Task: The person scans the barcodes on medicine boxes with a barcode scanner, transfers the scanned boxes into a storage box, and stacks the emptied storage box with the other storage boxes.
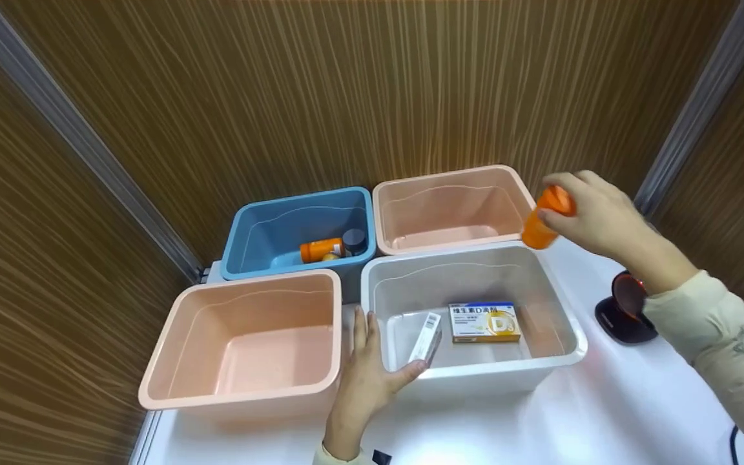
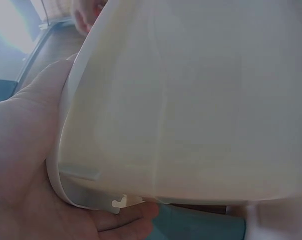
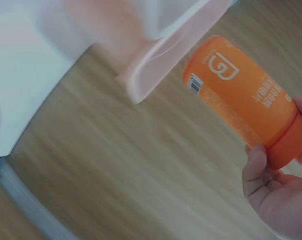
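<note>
Sleeve (image 1: 721,345), right hand (image 1: 595,216) gripping bottle (image 1: 537,232), left hand (image 1: 367,374) touching white bin (image 1: 507,367)

In the head view, the blue bin's (image 1: 281,226) front rim hides most of a yellowish thing (image 1: 330,256), too little to identify. The right sleeve (image 1: 733,355) partly covers a black device (image 1: 624,326). The box's (image 1: 485,321) smallest print is unreadable. Wrist-view edges cut off the left hand (image 2: 20,150) and right hand (image 3: 283,205); a pink bin (image 3: 145,75) blurs.
</note>
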Available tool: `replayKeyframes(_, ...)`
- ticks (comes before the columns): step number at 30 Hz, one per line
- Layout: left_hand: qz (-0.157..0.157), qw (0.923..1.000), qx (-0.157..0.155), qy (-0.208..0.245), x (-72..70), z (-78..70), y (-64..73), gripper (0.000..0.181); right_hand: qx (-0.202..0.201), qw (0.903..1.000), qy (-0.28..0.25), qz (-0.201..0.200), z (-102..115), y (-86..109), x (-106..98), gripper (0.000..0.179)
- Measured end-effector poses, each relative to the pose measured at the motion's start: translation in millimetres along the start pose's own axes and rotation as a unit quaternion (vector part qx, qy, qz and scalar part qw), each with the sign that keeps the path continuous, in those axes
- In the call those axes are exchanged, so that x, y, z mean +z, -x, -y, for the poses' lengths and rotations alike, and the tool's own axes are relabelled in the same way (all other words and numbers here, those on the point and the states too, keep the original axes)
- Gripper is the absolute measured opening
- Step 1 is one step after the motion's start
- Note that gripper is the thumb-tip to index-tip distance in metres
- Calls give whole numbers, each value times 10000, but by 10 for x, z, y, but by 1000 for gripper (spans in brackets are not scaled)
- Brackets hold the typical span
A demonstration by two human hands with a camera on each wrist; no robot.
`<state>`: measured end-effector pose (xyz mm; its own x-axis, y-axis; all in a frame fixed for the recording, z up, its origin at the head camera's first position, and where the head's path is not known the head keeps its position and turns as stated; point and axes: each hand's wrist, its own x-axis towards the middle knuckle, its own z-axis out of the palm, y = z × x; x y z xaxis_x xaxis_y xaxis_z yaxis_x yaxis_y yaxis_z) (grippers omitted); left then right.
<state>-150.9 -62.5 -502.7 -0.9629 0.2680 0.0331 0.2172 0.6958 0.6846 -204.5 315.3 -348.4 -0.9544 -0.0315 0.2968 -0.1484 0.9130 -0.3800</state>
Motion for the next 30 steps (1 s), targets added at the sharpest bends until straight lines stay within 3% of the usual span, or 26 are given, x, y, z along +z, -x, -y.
replayKeyframes(8, -2, 9998, -153, 138, 71, -97, 29, 120, -587, 9977, -353, 12, 541, -366, 183, 50)
replayKeyframes(15, -7, 9996, -253, 156, 69, -105, 24, 122, -1161, 9905, -715, 185, 993, -780, 518, 48)
replayKeyframes(21, -16, 9997, -229, 104, 87, -153, 63, 124, -959, 9858, -1288, 499, 1313, -1072, 780, 49)
replayKeyframes(30, -123, 9998, -158, 90, 74, -203, 164, 127, -956, 9844, -1356, 583, 1583, -1498, 1313, 47)
